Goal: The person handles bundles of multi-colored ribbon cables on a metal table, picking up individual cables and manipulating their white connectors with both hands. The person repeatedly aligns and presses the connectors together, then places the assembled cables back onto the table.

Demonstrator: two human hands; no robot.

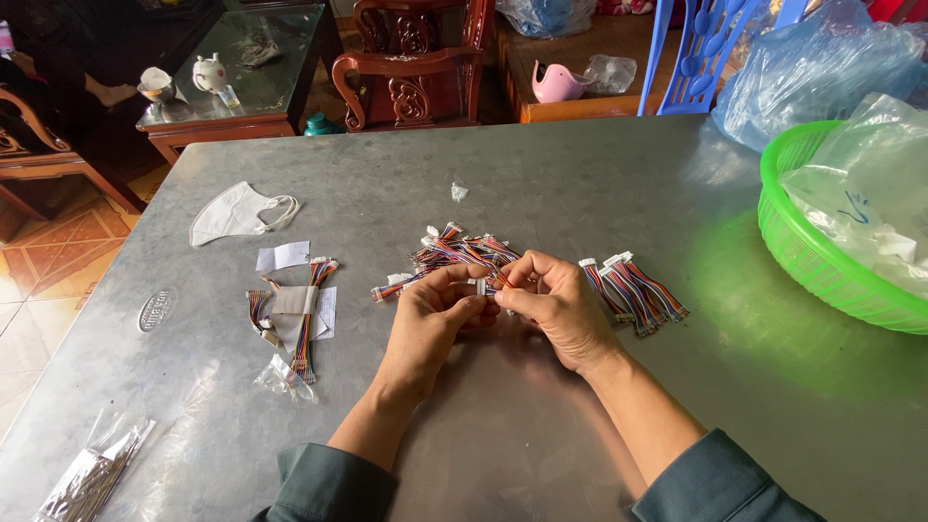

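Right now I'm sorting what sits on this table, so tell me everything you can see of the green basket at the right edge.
The green basket is round, of bright plastic with a slotted, mesh-like wall and a thick smooth rim. It stands upright on the grey metal table at its right edge, partly cut off by the picture. Clear plastic bags with white contents fill it and rise above the rim. Neither hand touches it; it casts a green glow on the tabletop.
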